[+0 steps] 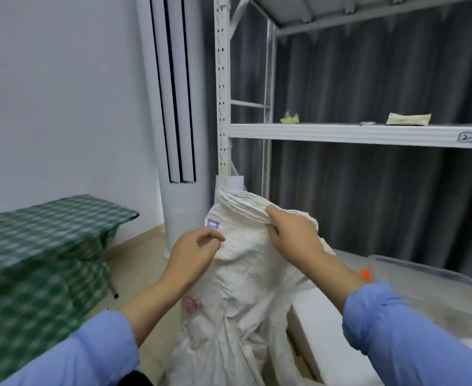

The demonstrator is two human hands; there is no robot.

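I am gripping the bunched, rolled top of a white woven sack (246,288) with my right hand (293,232), fingers curled round the folds. My left hand (196,252) is pinching the sack's cloth just below a small purple label (212,224), fingers curled in. The sack is standing upright and crumpled before me, between the green checked bench (48,218) on my left and a clear plastic bin (424,271) on my right, in front of a white tower air conditioner (182,207). Behind it, a white metal rack (340,133) is carrying a folded bundle (407,119) on its shelf.
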